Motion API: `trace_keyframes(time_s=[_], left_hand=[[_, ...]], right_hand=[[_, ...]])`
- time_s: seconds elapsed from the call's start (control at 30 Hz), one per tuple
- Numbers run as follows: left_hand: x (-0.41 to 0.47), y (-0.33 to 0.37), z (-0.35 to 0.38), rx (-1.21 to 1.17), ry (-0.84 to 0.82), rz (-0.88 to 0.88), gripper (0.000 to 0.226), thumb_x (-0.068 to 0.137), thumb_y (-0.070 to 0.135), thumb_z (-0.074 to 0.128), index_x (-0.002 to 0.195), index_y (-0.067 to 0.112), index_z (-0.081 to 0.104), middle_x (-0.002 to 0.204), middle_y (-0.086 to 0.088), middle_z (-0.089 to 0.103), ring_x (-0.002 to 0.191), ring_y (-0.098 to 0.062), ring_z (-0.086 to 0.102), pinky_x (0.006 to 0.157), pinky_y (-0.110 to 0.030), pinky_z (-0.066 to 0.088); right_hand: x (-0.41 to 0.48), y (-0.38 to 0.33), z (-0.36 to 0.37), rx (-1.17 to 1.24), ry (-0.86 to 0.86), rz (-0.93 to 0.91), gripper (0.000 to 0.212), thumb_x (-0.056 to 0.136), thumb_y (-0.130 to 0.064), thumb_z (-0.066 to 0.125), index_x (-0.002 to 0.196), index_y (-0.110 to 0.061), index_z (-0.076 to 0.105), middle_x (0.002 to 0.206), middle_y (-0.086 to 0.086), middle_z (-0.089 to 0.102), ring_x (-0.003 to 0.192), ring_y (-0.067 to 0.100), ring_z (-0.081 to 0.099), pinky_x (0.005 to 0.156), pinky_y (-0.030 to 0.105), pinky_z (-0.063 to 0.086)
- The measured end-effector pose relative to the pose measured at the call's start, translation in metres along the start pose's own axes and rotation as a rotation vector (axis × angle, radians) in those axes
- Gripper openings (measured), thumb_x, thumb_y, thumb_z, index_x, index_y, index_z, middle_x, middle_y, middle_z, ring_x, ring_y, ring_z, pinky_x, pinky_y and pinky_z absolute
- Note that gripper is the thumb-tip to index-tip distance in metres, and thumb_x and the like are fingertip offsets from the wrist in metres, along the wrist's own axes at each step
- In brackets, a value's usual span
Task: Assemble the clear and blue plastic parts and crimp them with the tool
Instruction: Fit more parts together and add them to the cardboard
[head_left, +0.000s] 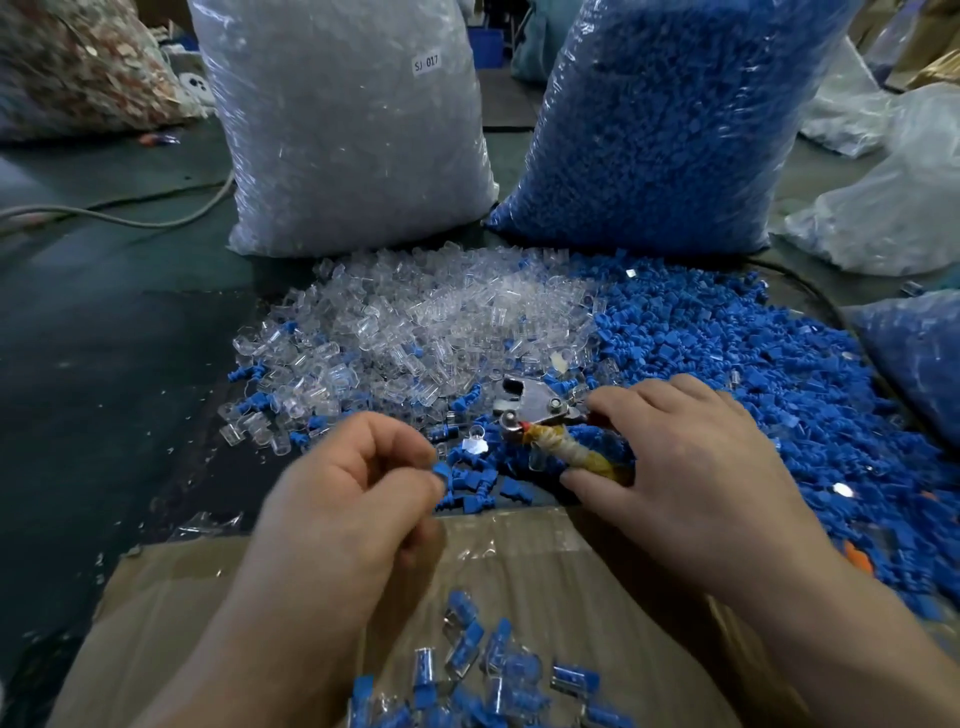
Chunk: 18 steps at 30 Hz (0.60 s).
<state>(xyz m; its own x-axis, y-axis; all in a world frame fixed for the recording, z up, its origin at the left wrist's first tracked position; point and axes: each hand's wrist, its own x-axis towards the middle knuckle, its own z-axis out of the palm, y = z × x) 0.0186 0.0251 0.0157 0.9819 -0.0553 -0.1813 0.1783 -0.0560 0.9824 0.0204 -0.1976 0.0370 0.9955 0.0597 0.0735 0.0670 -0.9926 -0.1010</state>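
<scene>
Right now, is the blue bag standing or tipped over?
Standing, slightly tilted. The blue bag sits on its base behind the loose blue parts, its top out of frame.

Bare left hand (358, 483), right hand (691, 467), bare forearms (291, 649).

Head cam, fwd-down, close-up.

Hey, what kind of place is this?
Probably a factory or workshop floor for hand assembly: a sack of clear parts, a sack of blue parts, loose heaps of both, and a crimping tool in the right hand.
</scene>
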Motion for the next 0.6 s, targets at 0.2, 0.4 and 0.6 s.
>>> trace_keyframes(time_s=[0.2, 0.4, 0.6], left_hand=[[-0.002, -0.005, 0.011, 0.296, 0.026, 0.113, 0.027, 0.086, 0.019, 0.069, 0.085, 0.045, 0.066, 0.059, 0.000, 0.068, 0.042, -0.005, 0.053, 0.043, -0.014, 0.047], [-0.004, -0.011, 0.017, 0.340, 0.040, 0.188, 0.018, 0.083, 0.029, 0.067, 0.091, 0.044, 0.065, 0.069, 0.002, 0.070, 0.055, -0.016, 0.063, 0.051, -0.032, 0.054], [-0.009, -0.008, 0.019, 0.410, 0.019, 0.326, 0.024, 0.085, 0.025, 0.069, 0.091, 0.049, 0.067, 0.069, 0.016, 0.071, 0.057, 0.000, 0.063, 0.051, -0.011, 0.048]], right_hand=[[0.004, -0.003, 0.001, -0.029, -0.038, 0.032, 0.062, 0.079, -0.071, 0.040, 0.129, -0.035, 0.048, 0.124, -0.010, 0.053, 0.115, 0.018, 0.040, 0.101, 0.039, 0.031], [-0.016, -0.034, 0.001, 0.140, 0.162, -0.273, 0.032, 0.090, -0.054, 0.041, 0.101, -0.032, 0.061, 0.095, -0.014, 0.063, 0.089, 0.012, 0.058, 0.084, 0.036, 0.049], [-0.016, -0.036, 0.008, 0.172, 0.206, -0.359, 0.017, 0.092, -0.033, 0.051, 0.090, -0.022, 0.064, 0.081, -0.006, 0.060, 0.075, 0.019, 0.058, 0.068, 0.036, 0.047]])
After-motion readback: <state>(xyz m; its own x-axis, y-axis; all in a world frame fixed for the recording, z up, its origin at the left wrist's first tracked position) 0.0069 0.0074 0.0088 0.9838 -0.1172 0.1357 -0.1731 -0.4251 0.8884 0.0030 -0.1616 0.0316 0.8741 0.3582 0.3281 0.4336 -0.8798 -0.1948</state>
